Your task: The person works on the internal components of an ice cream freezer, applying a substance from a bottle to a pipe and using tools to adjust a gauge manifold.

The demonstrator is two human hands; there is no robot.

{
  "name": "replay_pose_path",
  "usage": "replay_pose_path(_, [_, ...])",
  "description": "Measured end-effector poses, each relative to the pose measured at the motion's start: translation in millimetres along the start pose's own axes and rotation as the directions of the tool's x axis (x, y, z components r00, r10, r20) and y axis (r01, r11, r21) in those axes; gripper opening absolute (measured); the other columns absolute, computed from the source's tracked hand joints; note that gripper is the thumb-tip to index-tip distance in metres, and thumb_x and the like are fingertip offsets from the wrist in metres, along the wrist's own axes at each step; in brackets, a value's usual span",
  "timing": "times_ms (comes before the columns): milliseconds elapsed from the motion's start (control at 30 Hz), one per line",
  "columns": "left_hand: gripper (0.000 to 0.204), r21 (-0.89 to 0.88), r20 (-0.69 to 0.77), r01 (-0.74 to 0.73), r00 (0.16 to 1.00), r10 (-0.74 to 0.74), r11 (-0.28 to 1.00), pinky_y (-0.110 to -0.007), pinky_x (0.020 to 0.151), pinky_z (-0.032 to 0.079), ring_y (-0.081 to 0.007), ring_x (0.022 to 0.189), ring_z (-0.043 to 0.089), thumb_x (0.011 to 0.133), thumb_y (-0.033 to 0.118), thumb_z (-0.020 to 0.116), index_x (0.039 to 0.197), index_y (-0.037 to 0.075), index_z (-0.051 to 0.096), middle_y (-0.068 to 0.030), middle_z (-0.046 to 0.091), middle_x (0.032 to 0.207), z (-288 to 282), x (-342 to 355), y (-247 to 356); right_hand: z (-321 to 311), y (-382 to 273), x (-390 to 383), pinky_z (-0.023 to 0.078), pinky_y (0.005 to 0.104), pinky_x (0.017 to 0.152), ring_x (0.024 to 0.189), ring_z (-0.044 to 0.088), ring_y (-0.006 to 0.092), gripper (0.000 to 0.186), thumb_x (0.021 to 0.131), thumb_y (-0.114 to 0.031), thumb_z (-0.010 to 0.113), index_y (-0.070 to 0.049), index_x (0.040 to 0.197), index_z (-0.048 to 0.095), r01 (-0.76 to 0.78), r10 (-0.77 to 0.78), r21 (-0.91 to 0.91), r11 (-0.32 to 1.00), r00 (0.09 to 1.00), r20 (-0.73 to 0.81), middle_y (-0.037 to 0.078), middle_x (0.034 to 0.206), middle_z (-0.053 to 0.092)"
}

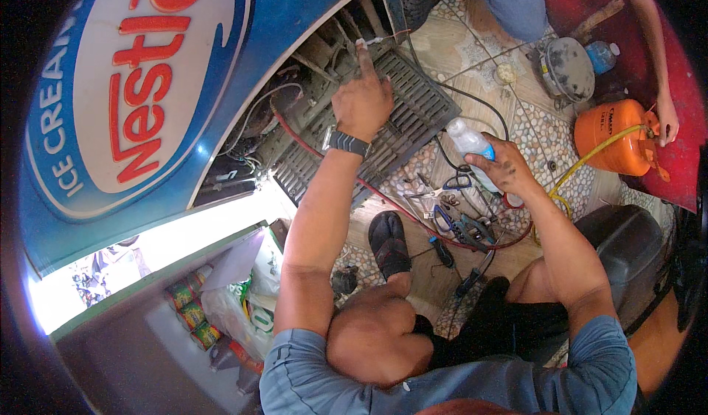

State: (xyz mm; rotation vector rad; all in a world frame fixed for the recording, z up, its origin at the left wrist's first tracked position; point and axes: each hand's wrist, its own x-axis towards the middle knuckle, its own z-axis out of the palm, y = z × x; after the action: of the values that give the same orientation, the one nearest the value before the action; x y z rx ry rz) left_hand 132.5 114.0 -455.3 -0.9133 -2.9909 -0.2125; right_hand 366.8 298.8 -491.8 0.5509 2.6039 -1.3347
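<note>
My left hand (363, 104) reaches into the open lower bay of a blue freezer (243, 112). Its index finger is stretched out, with something whitish at the tip beside a thin wire (389, 37); the other fingers look curled and partly hidden. Below that hand lies a dark slotted grille panel (413, 109), leaning at the bay's opening. My right hand (505, 166) is closed around a clear plastic bottle (464, 136) with a blue-and-white label, held tilted over the floor to the right of the grille.
Pliers (472, 230), scissors (456, 180) and a screwdriver (442, 253) lie on the tiled floor. A red hose (398, 207) crosses there. At right are an orange gas cylinder (612, 136) with a yellow hose, another person's hand (667, 123) and a dirty round metal container (566, 68).
</note>
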Motion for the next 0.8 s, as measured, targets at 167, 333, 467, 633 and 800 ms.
replay_pose_path(167, [0.083,0.048,0.017,-0.019,1.000,0.018,0.999,-0.050,0.059,0.055,-0.0389,0.062,0.068,0.091,0.042,0.059,0.154,0.000,0.024,-0.0224,0.068,0.069,-1,-12,1,-9,-11,0,0.051,0.0445,0.083,0.093,0.067,0.0397,0.047,0.087,-0.042,0.071,-0.005,0.115,0.064,-0.014,0.014,-0.004,1.000,0.999,0.046,0.021,0.095,0.070])
replay_pose_path(333, [0.077,0.054,-0.041,-0.069,0.997,0.072,0.996,-0.048,0.060,0.056,-0.0366,0.061,0.069,0.089,0.038,0.061,0.149,-0.003,0.035,-0.0201,0.069,0.068,-4,-16,4,-8,-9,-2,0.051,0.0442,0.081,0.090,0.067,0.0394,0.045,0.086,-0.040,0.073,-0.005,0.114,0.063,-0.013,0.013,0.034,0.999,1.000,0.010,0.021,0.094,0.069])
replay_pose_path(467, [0.077,0.115,-0.053,-0.064,0.996,0.070,0.991,-0.051,0.059,0.055,-0.0389,0.061,0.068,0.093,0.046,0.056,0.152,0.002,0.031,-0.0227,0.068,0.069,-4,-3,-7,-6,-11,-1,0.051,0.0442,0.081,0.090,0.067,0.0397,0.045,0.086,-0.040,0.074,-0.005,0.112,0.062,-0.018,0.017,0.027,0.999,1.000,0.001,0.021,0.094,0.069])
replay_pose_path(633, [0.075,0.079,-0.018,-0.080,0.997,0.082,0.994,-0.050,0.063,0.056,-0.0391,0.068,0.070,0.093,0.046,0.056,0.150,0.002,0.036,-0.0224,0.070,0.073,-11,5,-5,-6,-5,0,0.050,0.0446,0.080,0.090,0.067,0.0403,0.046,0.086,-0.042,0.073,-0.004,0.111,0.062,0.009,-0.009,0.017,1.000,1.000,0.004,0.021,0.093,0.069])
replay_pose_path(800, [0.071,0.113,0.014,-0.040,0.999,0.039,0.993,-0.051,0.070,0.057,-0.0408,0.078,0.071,0.093,0.047,0.056,0.145,0.001,0.042,-0.0254,0.071,0.085,-24,10,-3,-6,-6,1,0.050,0.0449,0.082,0.094,0.066,0.0410,0.048,0.086,-0.043,0.073,-0.004,0.111,0.062,0.025,-0.025,0.024,0.999,1.000,0.005,0.023,0.097,0.069])
